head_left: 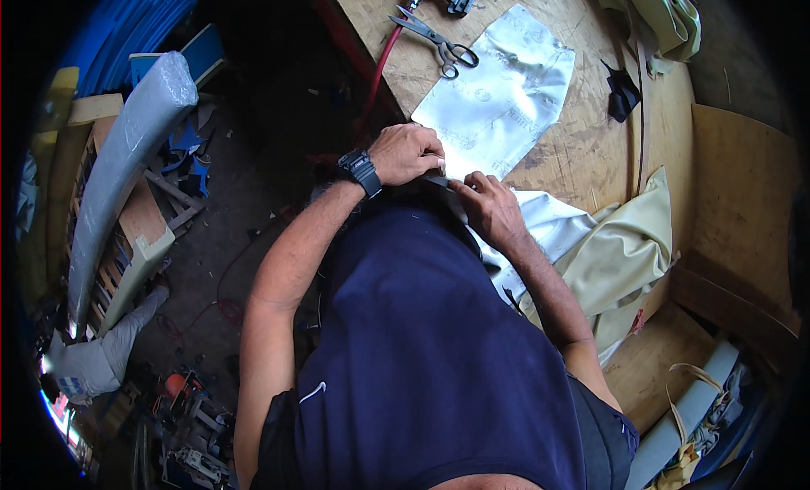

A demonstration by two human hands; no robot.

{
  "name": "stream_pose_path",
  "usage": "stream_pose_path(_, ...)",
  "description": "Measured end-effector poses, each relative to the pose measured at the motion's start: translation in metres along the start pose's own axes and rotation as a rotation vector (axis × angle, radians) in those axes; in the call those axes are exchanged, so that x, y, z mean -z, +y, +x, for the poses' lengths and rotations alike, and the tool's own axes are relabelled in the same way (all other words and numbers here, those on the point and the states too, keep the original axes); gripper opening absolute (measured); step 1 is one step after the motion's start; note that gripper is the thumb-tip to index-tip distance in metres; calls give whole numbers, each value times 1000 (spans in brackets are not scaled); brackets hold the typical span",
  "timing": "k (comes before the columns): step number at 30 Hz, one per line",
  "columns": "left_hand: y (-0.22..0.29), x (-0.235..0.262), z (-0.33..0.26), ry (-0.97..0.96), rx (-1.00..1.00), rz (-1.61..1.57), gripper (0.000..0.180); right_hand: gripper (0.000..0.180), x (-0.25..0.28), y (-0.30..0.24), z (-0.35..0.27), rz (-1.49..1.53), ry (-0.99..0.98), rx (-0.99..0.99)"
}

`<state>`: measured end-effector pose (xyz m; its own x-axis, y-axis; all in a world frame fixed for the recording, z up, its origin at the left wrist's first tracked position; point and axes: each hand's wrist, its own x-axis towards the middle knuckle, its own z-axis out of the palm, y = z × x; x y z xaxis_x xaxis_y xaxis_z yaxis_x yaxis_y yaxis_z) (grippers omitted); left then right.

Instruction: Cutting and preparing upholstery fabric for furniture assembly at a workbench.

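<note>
A silver-white fabric sheet (pixel 498 97) was laid flat on the round plywood worktable (pixel 591 144), w/ its near edge at the table rim, right against the person's torso. That near edge was pinched by both hands: left hand (pixel 407 154) was curled shut over the corner, knuckles up, black wristwatch (pixel 360 171) on the wrist; right hand (pixel 489 207) was pressed together on the same edge just beside it, thumb & forefinger closed on the cloth. Whether a fold or a small piece was held betw. the fingertips couldn't be told; that spot was hidden by the fingers.

Sheet was judged light, thin & limp, prob. a bit slick given the sheen, w/ creases seen across it. It'd likely sag or slide if lifted by one point, so hold was best taken at the edge or corners w/ two hands apart, kept taut.

Scissors (pixel 434 38) were lying at the sheet's far corner, touching or nearly so. Cream vinyl-like material (pixel 624 254) was heaped to the right, draped over the table edge, well apart from the left hand.
</note>
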<state>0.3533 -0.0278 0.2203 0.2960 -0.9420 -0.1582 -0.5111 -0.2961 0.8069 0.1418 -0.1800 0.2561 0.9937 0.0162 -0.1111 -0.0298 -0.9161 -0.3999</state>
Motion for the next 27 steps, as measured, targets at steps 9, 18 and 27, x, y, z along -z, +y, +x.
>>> stream_pose_path(9,0,0,-1,30,-8,0,19,33,8,12,-4,80,-6,-59)
stream_pose_path(18,2,0,-1,50,30,-53,19,36,15,6,-1,58,-39,11)
stream_pose_path(27,2,-1,-2,53,-7,-40,19,38,2,9,2,46,18,1)
